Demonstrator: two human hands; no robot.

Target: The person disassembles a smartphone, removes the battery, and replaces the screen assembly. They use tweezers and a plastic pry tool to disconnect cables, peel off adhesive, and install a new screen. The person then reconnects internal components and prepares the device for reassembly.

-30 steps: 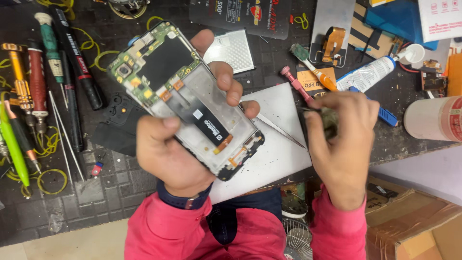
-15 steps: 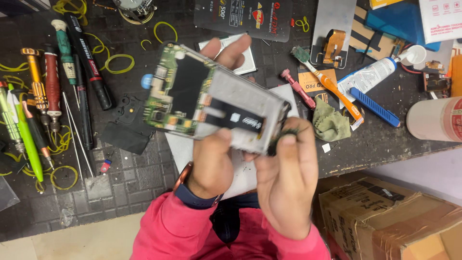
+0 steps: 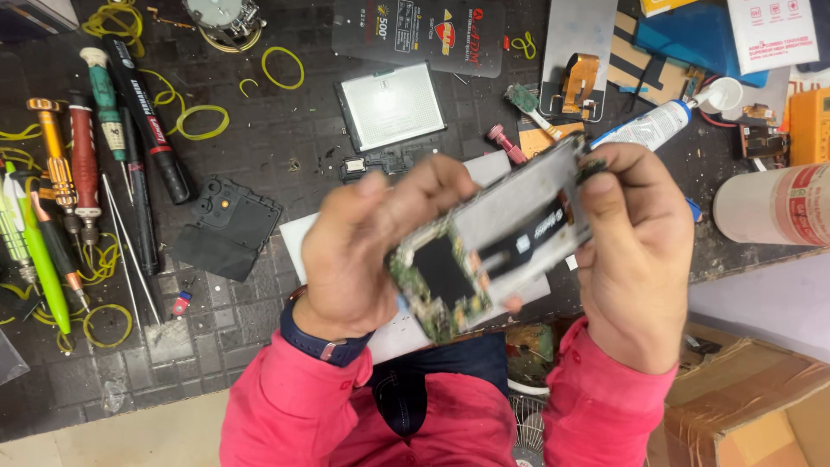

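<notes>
Item: opened phone chassis (image 3: 493, 251), back cover off, held in the air above the near edge of the table (image 3: 259, 363), tilted with its circuit-board end low and toward the person; green board, dark shield and black flex strip face up, a pose that likely serves for looking into the interior. Left hand (image 3: 367, 251): closed round the board end, fingers curled over the top edge, a dark watch strap at the wrist. Right hand (image 3: 635, 251): closed on the far end, thumb pressed on the upper corner; between them the two hands steady the frame at both ends. Directly beneath the chassis: a white sheet (image 3: 303, 238) on the table, apparently a work mat. Beyond the chassis: a flat silver rectangular panel (image 3: 391, 105) and a small pink-handled tool (image 3: 506, 143). Beyond and right of it: a white glue tube (image 3: 653, 128); further right, a large white roll (image 3: 769, 206) on its side. Left of the chassis: a black camera-housing cover (image 3: 226, 227); well left, a row of screwdrivers (image 3: 86, 164) laid parallel within reach, with yellow rubber bands (image 3: 203, 121) scattered among them.
</notes>
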